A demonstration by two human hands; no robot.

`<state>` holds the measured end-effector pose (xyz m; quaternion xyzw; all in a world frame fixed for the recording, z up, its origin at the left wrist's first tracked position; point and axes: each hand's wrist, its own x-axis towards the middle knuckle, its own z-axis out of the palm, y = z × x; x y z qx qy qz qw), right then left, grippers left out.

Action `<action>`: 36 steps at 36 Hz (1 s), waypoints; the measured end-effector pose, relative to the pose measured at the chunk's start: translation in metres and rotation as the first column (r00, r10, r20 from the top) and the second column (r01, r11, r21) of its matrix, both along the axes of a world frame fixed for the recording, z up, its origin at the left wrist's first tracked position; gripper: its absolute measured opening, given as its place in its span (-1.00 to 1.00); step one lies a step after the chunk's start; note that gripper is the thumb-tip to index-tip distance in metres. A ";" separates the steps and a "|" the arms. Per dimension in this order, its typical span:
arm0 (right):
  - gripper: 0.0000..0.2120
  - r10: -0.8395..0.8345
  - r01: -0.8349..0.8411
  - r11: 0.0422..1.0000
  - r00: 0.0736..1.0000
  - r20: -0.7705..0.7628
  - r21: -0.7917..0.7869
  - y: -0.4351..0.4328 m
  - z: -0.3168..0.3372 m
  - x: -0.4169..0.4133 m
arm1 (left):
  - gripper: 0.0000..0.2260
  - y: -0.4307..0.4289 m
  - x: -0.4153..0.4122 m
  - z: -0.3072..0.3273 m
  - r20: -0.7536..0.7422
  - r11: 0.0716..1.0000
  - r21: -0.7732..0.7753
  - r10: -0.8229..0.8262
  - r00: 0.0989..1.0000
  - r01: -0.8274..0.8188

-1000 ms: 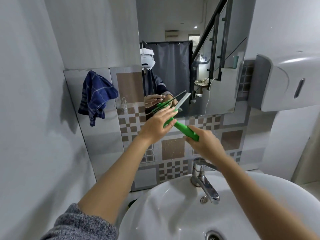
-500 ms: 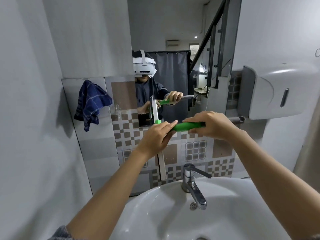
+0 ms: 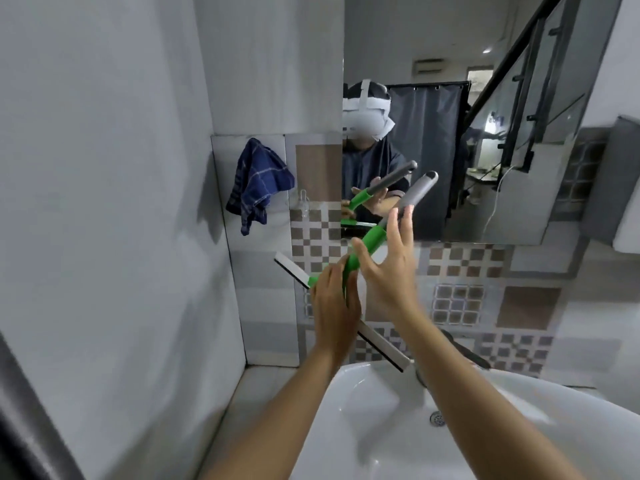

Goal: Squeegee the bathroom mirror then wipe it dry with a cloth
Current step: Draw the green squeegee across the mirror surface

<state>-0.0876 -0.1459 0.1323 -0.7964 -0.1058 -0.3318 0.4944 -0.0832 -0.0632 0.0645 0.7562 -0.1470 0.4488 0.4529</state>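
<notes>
The left hand (image 3: pixel 334 303) is clamping the green-and-grey plastic squeegee (image 3: pixel 367 244) near its blade below the mirror's (image 3: pixel 485 98) bottom-left corner, its handle slanting up-right alongside the spread-open right hand (image 3: pixel 389 268).

Soft, dim, even light, a faint shadow beside the hanging cloth (image 3: pixel 258 183), motion blur throughout, wide-angle bending at the edges.
</notes>
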 end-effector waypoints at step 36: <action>-0.23 0.490 -0.465 0.871 0.848 -0.203 0.159 0.074 -0.094 0.084 | -0.59 0.094 0.029 -0.092 -0.467 0.915 -0.391 -0.291 0.835 0.100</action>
